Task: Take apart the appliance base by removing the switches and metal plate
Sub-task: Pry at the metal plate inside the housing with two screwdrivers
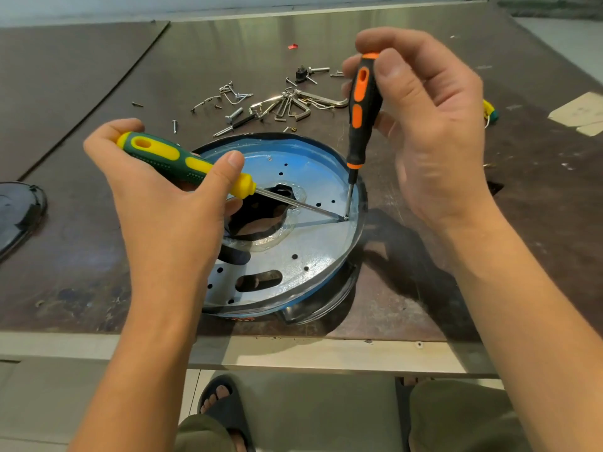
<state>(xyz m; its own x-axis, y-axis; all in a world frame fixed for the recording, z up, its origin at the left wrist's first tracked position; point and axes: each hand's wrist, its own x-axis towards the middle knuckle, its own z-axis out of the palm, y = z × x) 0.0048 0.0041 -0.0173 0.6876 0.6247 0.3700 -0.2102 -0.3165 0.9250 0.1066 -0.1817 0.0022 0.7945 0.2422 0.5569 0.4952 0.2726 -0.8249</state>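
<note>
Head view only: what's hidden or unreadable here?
Head view, what the screwdriver tips meet: too small, and the tips cover it.
Head view, the metal plate, left side: hidden by the left hand.
Head view, yellow-green item: mostly behind the right hand.
Head view, dark object: cut off by the left edge.

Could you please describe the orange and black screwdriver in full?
The orange and black screwdriver has a plastic-looking handle with an oval hole near its top and a thin steel shaft. It stands nearly upright, handle gripped by the right hand, tip on the metal plate near the rim, beside that of the green screwdriver.
</note>
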